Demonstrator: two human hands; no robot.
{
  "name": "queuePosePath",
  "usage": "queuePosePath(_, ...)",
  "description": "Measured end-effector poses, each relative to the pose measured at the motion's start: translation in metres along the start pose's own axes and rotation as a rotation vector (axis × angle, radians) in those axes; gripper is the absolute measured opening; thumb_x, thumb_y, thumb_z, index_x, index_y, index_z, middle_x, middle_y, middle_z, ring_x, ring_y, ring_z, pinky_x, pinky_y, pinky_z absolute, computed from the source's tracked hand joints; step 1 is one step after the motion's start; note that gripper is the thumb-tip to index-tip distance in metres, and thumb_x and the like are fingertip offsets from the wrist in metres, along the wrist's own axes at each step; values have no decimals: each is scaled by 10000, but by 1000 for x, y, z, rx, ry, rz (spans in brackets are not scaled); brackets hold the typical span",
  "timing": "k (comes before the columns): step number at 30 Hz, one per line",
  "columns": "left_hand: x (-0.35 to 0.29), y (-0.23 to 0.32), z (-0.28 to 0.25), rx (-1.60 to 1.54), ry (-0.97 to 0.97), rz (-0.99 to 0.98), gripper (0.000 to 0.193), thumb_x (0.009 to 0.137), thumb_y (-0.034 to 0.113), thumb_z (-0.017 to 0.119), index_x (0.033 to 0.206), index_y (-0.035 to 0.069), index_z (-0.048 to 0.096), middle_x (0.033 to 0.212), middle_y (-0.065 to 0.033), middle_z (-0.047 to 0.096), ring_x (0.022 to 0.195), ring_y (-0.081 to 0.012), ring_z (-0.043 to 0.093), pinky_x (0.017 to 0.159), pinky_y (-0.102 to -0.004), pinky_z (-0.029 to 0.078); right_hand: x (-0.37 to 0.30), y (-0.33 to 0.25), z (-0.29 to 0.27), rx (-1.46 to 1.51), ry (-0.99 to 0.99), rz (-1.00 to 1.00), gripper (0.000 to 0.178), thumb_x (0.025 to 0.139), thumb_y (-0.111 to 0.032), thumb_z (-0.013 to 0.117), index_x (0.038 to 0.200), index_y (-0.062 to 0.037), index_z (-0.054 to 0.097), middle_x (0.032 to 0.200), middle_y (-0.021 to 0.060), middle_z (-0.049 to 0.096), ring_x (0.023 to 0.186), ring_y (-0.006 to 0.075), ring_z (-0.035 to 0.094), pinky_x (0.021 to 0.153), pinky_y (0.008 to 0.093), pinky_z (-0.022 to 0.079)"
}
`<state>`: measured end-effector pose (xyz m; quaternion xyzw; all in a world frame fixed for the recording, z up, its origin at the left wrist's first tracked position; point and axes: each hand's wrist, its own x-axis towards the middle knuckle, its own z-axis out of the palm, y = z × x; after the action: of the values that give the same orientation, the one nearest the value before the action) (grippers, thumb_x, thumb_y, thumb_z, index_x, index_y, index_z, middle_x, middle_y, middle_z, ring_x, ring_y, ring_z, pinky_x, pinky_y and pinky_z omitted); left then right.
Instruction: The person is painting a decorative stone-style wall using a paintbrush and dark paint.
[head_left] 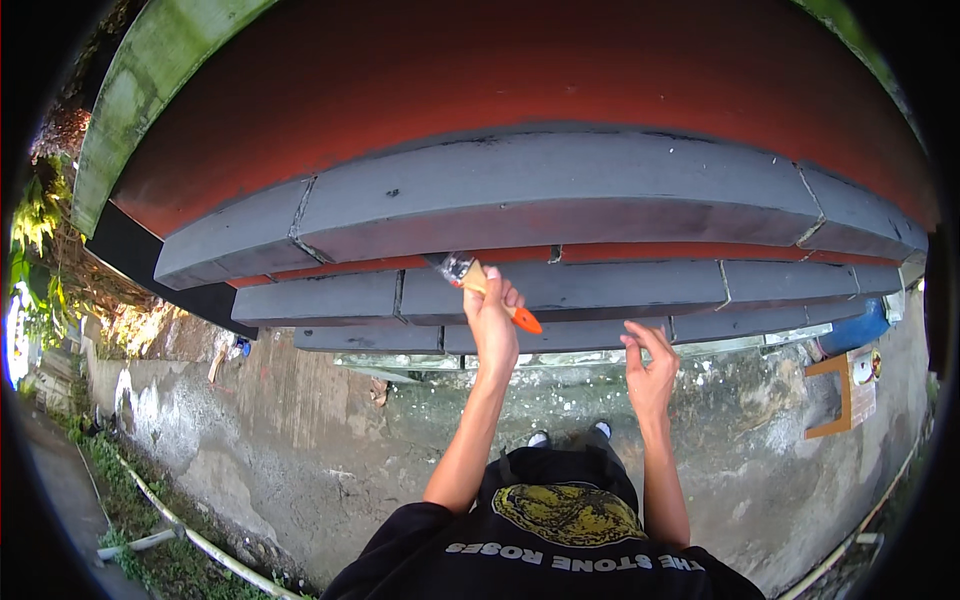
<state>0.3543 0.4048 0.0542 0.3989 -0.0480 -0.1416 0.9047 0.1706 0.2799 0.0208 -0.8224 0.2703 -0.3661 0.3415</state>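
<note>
A paintbrush (471, 276) with a pale wooden handle and an orange end is gripped in my left hand (494, 322), fingers closed round the handle. Its dark bristles point up and left, close to the gap under the upper grey ledge (560, 180); whether they touch it I cannot tell. Below that gap runs a second grey ledge (620, 288), split by pale joints. My right hand (651, 368) is raised just under the lowest grey ledge (590, 334), holding nothing, its fingers apart and loosely bent.
Above the ledges spreads a red wall (520, 70). A cut-open cardboard box (853, 395) lies on the concrete floor (300, 430) at right, near a blue container (858, 328). White pipes (190, 540) cross the lower left, beside green plants (125, 490).
</note>
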Motion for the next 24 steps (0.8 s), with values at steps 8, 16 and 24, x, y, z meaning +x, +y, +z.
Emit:
queuePosePath(8,-75,-63,70,557,-652,-328,238,1052,275,536,1005,42,538,765,38,497,690,-64,500,648,-266,452,-41,18,-7,492,59,370,349,939,-127,635,1243,44,624,1039,123,700,876,188,701,998,351,468)
queuePosePath(16,-141,-143,71,1001,-850,174,346,1027,332,537,1010,-5,616,1215,-186,498,1049,-337,510,925,-413,422,-90,63,-50,1321,-131,515,606,945,-89,518,1513,-15,319,1465,118,453,1367,201,440,1118,352,375)
queuePosePath(24,-197,-281,51,1427,-1609,-203,604,1034,513,403,1316,8,577,1438,-236,461,1399,-406,390,1192,-510,234,-167,195,-99,1198,275,929,347,1009,-88,491,1349,-20,508,1120,89,618,1007,175,634,881,341,537)
